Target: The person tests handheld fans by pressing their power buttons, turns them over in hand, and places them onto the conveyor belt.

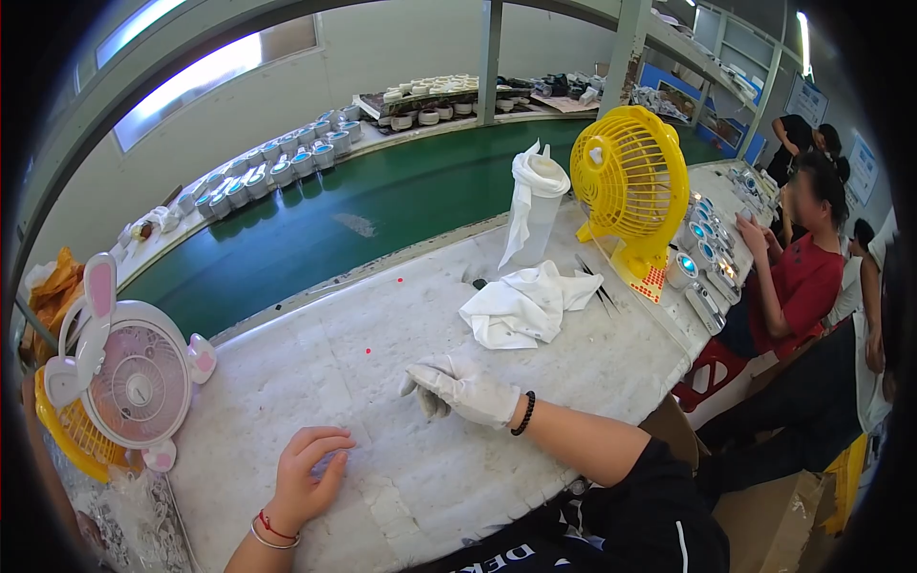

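My left hand (pixel 309 470), bare, with a red cord and a bangle at the wrist, hovers over or rests on the white worktable (pixel 277 382). Its fingers are bent but apart, and nothing is in them. To its right, my right hand (pixel 465 390) wears a white glove and has a black beaded bracelet at the wrist. The gloved fingers are curled together; what they hold, if anything, is hidden. Just beyond that hand lies a crumpled white cloth (pixel 525 307). Dark tweezers (pixel 598 291) lie beside the cloth.
A white container draped with cloth (pixel 540 215) and a yellow fan (pixel 630 181) stand at the back right. A pink-and-white rabbit-eared fan (pixel 138 377) stands left. Behind runs a green conveyor belt (pixel 373 181), with several silver-blue devices (pixel 277 172) along its far side. A person in red (pixel 802 277) sits right.
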